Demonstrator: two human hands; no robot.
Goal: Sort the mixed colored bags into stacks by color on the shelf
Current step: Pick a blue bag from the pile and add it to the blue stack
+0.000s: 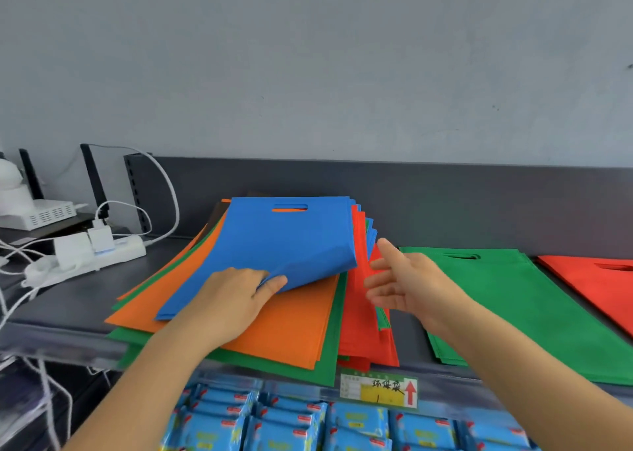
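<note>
A mixed pile of flat bags lies on the grey shelf (78, 293). On top is a blue bag (274, 241), with an orange bag (294, 324) under it and a green bag (329, 358) below that. Red bags (356, 320) fan out at the pile's right side. My left hand (236, 296) pinches the blue bag's lower right corner and lifts it. My right hand (400, 283) hovers open just right of that corner, above the red bags, holding nothing. Further right lies a green stack (520, 300), then a red stack (599, 283).
A white power strip (102, 248) with plugs and cables sits at the shelf's left, beside a white router (37, 214). A price label (378, 387) hangs on the shelf's front edge. Blue packets (308, 420) fill the shelf below. A dark back panel (411, 197) closes off the rear.
</note>
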